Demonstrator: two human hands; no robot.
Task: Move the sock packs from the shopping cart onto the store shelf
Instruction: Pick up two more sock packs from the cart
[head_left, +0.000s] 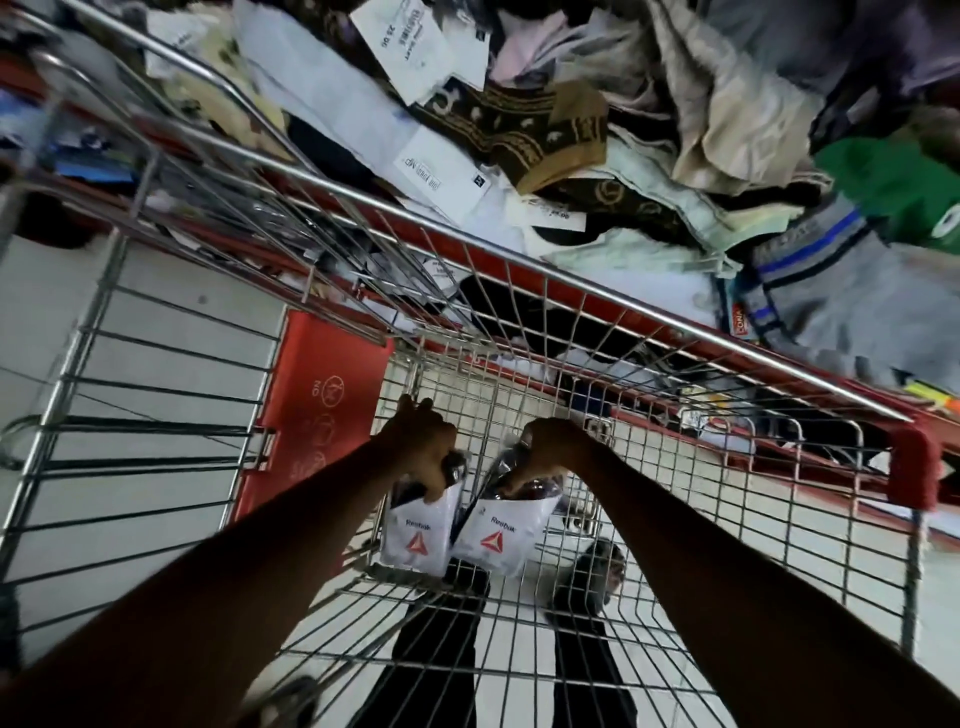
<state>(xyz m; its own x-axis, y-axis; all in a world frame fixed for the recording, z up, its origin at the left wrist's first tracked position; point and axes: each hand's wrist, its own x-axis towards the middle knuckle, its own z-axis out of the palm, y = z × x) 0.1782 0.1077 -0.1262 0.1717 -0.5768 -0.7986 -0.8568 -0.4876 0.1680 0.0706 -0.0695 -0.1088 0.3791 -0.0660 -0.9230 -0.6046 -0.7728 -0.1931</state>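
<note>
- We have two sock packs low in the shopping cart, each a clear bag of dark socks with a white card bearing a red triangle: the left pack (414, 535) and the right pack (493, 538), side by side and touching or nearly so along their inner edges.
- Our left hand (423, 452) is closed around the dark top of the left pack; our right hand (548, 449) is closed in the same way on the top of the right pack.
- Both packs hang card-end down, toward us, inside the wire cart (675, 519). Whether their lower ends touch the basket floor we cannot tell.
- We judge the step in hand to be the pick-up: one pack secured in each hand, the lift out of the basket not yet made.
- We see no other sock packs in the basket, so these may be the last ones.
- Beyond the cart's far rail (571, 283) lies the store shelf (415, 236), red-edged and heaped with folded garments and paper tags (400, 47).
- The next move calls for raising both packs clear of that rail, carrying them forward, and finding a gap in the crowded pile so they do not slide off.
</note>
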